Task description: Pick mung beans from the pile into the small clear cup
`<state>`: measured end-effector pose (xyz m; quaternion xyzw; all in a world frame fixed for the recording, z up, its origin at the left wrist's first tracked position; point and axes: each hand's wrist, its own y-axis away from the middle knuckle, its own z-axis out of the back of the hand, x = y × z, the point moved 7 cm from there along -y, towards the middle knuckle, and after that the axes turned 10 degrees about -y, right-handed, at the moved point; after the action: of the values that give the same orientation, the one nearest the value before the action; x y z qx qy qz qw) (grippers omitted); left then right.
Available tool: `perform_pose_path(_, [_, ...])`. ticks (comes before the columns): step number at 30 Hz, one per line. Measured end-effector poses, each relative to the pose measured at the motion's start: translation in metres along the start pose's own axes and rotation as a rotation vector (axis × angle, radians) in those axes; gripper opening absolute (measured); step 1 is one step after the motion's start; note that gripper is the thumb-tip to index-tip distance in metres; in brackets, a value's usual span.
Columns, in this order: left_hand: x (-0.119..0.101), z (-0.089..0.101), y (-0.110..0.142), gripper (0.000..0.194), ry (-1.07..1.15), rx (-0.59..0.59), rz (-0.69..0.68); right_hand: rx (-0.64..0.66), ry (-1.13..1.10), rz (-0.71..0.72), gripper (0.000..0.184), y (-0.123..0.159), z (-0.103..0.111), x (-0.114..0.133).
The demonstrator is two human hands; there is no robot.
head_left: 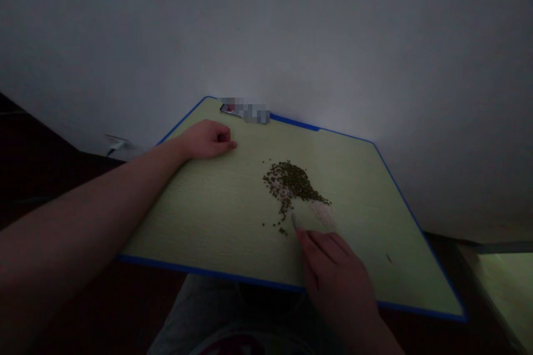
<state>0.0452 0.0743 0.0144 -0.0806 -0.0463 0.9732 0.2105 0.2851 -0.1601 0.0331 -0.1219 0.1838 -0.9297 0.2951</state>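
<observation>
On the pale table (pixel 233 205) lies a loose pile of small green beans (pixel 297 180), with some whitish grains showing among them. A patch of whitish grains (pixel 322 213) sits at the pile's near right side. My right hand (pixel 339 272) is closed around a thin, greyish, slightly curved tool (pixel 294 222). Its tip points at the near edge of the beans; the rest is hidden in my fingers. My left hand (pixel 208 140) rests on the table's left part, fingers curled in a loose fist, with nothing visible in it.
A phone-like device (pixel 237 110), partly blurred out, lies at the table's far left edge. Blue edging (pixel 208 270) runs around the table, which stands against a grey wall (pixel 266 33). A small dark sliver (pixel 388 258) lies at right. A plug (pixel 116 145) sits low on the wall.
</observation>
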Motion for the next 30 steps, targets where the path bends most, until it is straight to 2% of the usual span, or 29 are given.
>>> perform_pose_path(10, [-0.001,0.001,0.000,0.040,-0.010,-0.004,-0.005,0.027,0.044,-0.065,0.031,-0.002,-0.001,-0.012])
perform_pose_path(19, [0.000,0.000,-0.001,0.040,-0.006,0.003,-0.002,0.040,-0.062,0.016,0.031,0.001,0.000,0.007])
perform_pose_path(26, [-0.002,0.002,0.001,0.039,-0.010,0.016,0.003,0.049,-0.049,0.047,0.033,-0.007,-0.004,0.009])
perform_pose_path(30, [-0.003,0.002,0.000,0.039,-0.008,0.011,-0.004,0.070,-0.028,0.007,0.034,-0.006,-0.006,0.007])
